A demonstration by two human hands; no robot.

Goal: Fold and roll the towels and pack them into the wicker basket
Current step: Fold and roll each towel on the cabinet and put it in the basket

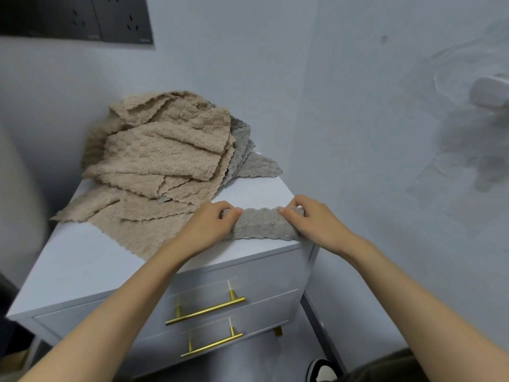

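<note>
The left hand (212,221) and the right hand (311,219) each grip one end of a grey towel (261,223). Their fingers are curled over the top of it and their thumbs are tucked against its near side, so both hands are closed round the cloth. The towel is bunched into a short, thick roll lying crosswise between the hands. Its loose scalloped edge lies flat on the cabinet top (82,260), just inside the front edge and close to the front right corner. To the left of the left hand, a flat beige towel (132,227) spreads toward the front edge, and the left wrist passes over its corner. Behind it a loose pile of beige towels (159,150) fills the back left part of the top, one corner hanging past the left edge. More grey towels (256,165) stick out from under the pile at the back right corner, against the wall. Below the hands, the cabinet's two white drawers each carry a gold bar handle, upper (206,310) and lower (212,344). A dark socket panel (82,17) sits on the wall at the upper left, and a shoe (322,370) shows on the floor by the cabinet's right side.
</note>
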